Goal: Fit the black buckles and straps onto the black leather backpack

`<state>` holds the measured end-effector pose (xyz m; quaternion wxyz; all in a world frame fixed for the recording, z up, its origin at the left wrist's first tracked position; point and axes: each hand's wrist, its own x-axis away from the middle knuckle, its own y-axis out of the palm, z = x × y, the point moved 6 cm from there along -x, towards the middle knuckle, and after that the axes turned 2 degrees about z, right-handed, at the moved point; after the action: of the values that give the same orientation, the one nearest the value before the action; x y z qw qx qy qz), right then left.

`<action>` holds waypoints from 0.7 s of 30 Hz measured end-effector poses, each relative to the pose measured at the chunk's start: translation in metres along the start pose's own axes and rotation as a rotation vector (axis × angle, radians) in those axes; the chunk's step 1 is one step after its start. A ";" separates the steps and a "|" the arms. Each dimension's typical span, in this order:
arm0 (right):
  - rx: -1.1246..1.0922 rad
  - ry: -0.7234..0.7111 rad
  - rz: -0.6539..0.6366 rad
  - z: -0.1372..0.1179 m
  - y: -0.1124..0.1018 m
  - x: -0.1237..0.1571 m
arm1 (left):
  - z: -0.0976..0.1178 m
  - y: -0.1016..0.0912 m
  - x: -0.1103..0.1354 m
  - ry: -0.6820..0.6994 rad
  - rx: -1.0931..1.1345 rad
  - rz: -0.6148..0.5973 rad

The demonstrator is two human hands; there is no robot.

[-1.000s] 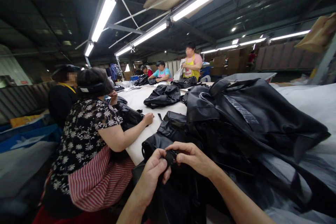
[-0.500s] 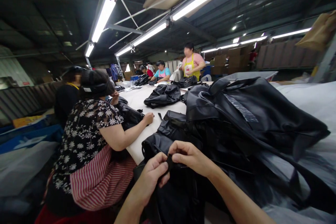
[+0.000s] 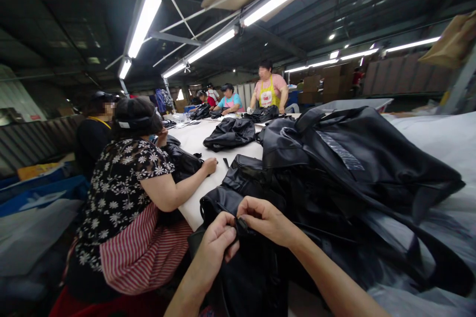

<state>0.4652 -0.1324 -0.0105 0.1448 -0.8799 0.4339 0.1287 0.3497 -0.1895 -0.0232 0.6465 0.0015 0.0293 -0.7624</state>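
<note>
Yellow-aproned worker (image 3: 270,93) across the white table (image 3: 189,141) has lowered both arms since a moment ago. Nearer me, left hand (image 3: 218,238) and right hand (image 3: 266,221) pinch a small black piece (image 3: 241,227), fingertips nearly together, over a glossy black leather-look bag (image 3: 253,272). Probably soft, floppy, slightly slick; fingertip grip on the piece seems right.

The fingers of the left hand (image 3: 219,238) and right hand (image 3: 263,219) cover most of the small black piece (image 3: 241,228) pinched between them, so its shape can't be told. Both forearms (image 3: 327,270) run off the bottom edge, which also cuts the black bag (image 3: 256,277) beneath. The print on the yellow apron (image 3: 267,97) is too small to read. The right edge crops the brown sheet (image 3: 448,42), and the left edge the blue bin (image 3: 48,197).
</note>
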 end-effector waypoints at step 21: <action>0.234 -0.042 0.019 -0.013 0.017 0.004 | 0.001 -0.024 0.011 0.225 0.048 0.200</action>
<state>0.4555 -0.1497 -0.0027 0.2544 -0.8500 0.4510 0.0969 0.3245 -0.1962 -0.0213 0.7115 0.1054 0.0829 -0.6898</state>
